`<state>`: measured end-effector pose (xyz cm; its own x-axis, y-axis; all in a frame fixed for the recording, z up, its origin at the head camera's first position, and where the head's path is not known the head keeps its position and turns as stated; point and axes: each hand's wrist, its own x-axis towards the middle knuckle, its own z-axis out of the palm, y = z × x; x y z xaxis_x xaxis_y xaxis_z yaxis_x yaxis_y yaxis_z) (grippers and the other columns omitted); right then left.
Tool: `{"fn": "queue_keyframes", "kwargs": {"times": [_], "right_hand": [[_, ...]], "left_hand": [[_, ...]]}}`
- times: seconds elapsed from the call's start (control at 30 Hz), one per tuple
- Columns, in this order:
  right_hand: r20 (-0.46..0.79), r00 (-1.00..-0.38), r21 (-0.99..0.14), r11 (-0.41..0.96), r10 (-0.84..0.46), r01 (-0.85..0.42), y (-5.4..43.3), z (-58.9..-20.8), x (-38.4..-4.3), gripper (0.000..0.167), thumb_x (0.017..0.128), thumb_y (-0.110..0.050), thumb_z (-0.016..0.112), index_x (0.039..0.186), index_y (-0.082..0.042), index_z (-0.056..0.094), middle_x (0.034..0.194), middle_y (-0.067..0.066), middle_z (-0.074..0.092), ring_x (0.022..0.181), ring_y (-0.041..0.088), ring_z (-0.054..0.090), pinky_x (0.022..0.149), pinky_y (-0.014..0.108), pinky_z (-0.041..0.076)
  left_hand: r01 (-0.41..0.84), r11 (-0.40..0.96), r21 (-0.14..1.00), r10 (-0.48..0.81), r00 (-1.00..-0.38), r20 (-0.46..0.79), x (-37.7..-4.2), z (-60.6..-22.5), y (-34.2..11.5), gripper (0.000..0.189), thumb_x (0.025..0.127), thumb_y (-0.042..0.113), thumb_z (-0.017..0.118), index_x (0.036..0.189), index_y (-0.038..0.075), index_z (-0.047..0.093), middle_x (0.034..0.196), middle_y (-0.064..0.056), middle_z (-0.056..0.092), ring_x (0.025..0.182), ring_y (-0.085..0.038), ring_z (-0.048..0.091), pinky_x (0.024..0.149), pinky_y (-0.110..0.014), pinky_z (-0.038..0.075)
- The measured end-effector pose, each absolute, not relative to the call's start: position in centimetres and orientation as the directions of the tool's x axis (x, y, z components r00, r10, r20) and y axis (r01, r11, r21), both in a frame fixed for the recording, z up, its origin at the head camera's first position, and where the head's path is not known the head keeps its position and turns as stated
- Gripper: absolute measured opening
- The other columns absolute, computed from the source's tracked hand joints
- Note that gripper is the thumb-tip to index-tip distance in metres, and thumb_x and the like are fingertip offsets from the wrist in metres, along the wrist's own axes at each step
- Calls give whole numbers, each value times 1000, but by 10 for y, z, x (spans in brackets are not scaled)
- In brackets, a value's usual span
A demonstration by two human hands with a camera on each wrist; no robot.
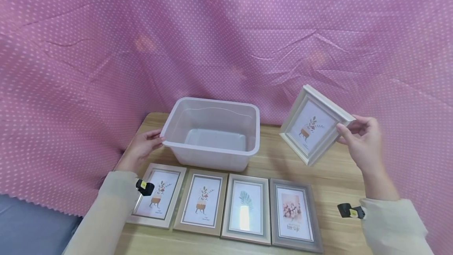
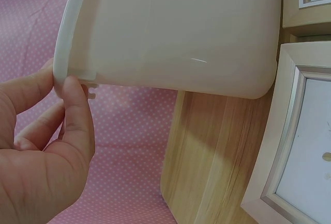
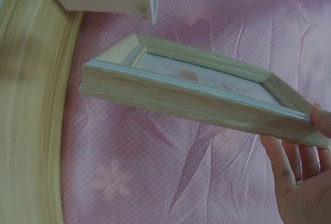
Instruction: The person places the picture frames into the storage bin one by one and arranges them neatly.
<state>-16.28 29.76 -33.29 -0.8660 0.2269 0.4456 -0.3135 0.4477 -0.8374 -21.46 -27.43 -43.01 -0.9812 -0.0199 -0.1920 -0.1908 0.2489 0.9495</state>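
Head view: left hand (image 1: 141, 148) pinches the plastic bin (image 1: 212, 156) rim; right hand (image 1: 361, 141) grips a tilted white picture frame (image 1: 313, 125) above the counter (image 1: 336, 176).

The head view looks forward and down over the table (image 1: 332, 184), while 2 close wrist views share its plastic bin (image 1: 212, 133) at 12 o'clock.

left hand (image 1: 141, 148) grips plastic bin (image 1: 212, 132) rim | right hand (image 1: 361, 139) holds white picture frame (image 1: 313, 125) tilted, raised | four frames (image 1: 226, 207) near edge
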Motion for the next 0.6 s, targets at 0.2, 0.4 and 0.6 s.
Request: {"fn": "queue_keyframes", "kwargs": {"times": [0.2, 0.4, 0.6], "right_hand": [[456, -843, -841, 449, 285, -303, 275, -325, -167, 43, 86, 4, 67, 119, -7, 42, 94, -1, 53, 71, 5, 57, 63, 19, 56], [494, -815, -838, 417, 303, -352, 256, -321, -171, 42, 85, 4, 67, 117, -4, 43, 95, 1, 52, 72, 6, 56, 63, 20, 56], [534, -781, -830, 380, 324, -410, 236, -317, -174, 40, 84, 3, 69, 116, 0, 44, 94, 0, 51, 78, 10, 53, 60, 19, 56]], "left_hand": [[-177, 237, 955, -10, -984, -180, -215, -432, -275, 52, 97, 7, 55, 143, -7, 35, 135, -26, 45, 100, -10, 56, 95, -31, 48], [-181, 230, 956, -22, -983, -180, -216, -433, -274, 51, 97, 6, 55, 142, -7, 36, 134, -26, 45, 97, -7, 56, 94, -29, 48], [-192, 215, 957, -28, -981, -191, -217, -432, -272, 51, 97, 6, 55, 142, -7, 35, 135, -27, 44, 95, -5, 57, 95, -30, 48]]}}
